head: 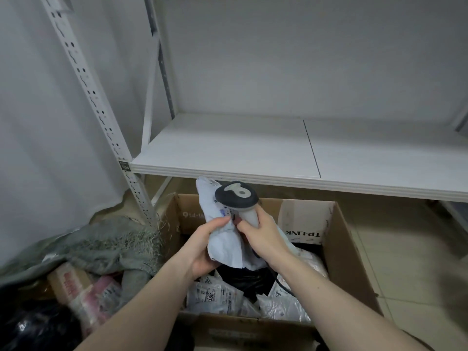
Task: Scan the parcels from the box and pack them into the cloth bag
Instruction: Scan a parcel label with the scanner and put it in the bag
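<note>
My left hand point(202, 249) grips a white soft parcel point(222, 239) upright above the cardboard box point(349, 254). A shipping label shows near the parcel's top. My right hand point(260, 234) grips the handle of a grey barcode scanner point(236, 195), whose dark head sits against the parcel's label side. The scanner's black cable drops into the box. Inside the box lie several more parcels point(215, 297), white, silvery and black. The grey-green cloth bag point(106, 247) lies open at the left of the box, with a red-printed carton and pink and black parcels in it.
A white metal shelf point(278, 158) juts out just above and behind the box; its perforated upright point(101, 107) runs down at the left, between bag and box. A tiled floor shows at the right of the box.
</note>
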